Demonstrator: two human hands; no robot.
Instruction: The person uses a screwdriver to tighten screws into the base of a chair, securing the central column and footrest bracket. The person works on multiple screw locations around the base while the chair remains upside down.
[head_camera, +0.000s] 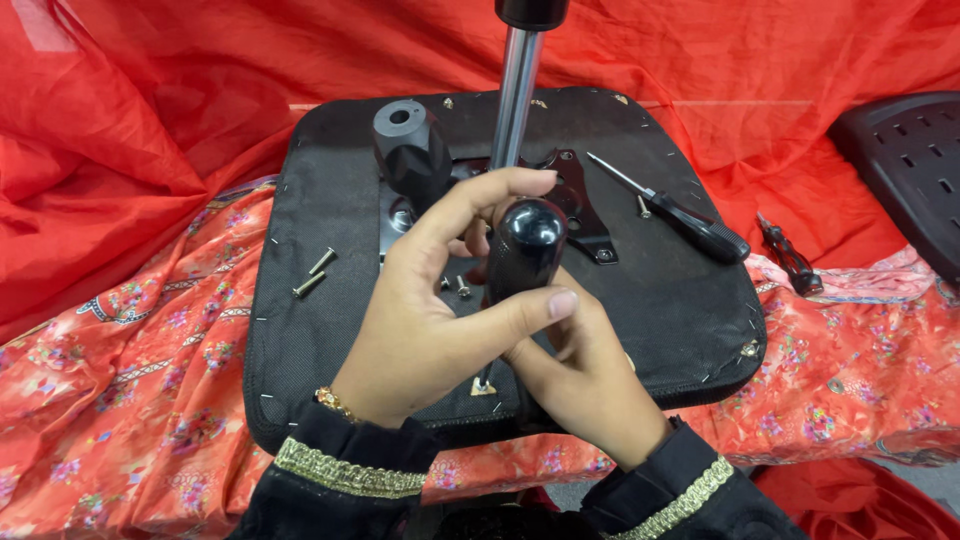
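My left hand (430, 310) and my right hand (585, 375) are both wrapped around the black handle of a screwdriver (525, 245), held upright with its tip down near the front edge of an upturned black chair seat (330, 330). Just behind the hands a black metal mounting plate (580, 215) is on the seat, with a chrome gas-lift cylinder (515, 95) rising from it and a black knob lever (410, 150) to its left. Two loose bolts (315, 272) lie on the seat left of my left hand. Small screws (462, 287) lie by my thumb.
A second black-handled screwdriver (680, 215) lies on the seat at the right. Another dark tool (790, 258) rests on the floral orange cloth (130, 370) beside the seat. A black perforated chair part (915, 170) sits at the far right. Red fabric (130, 110) drapes behind.
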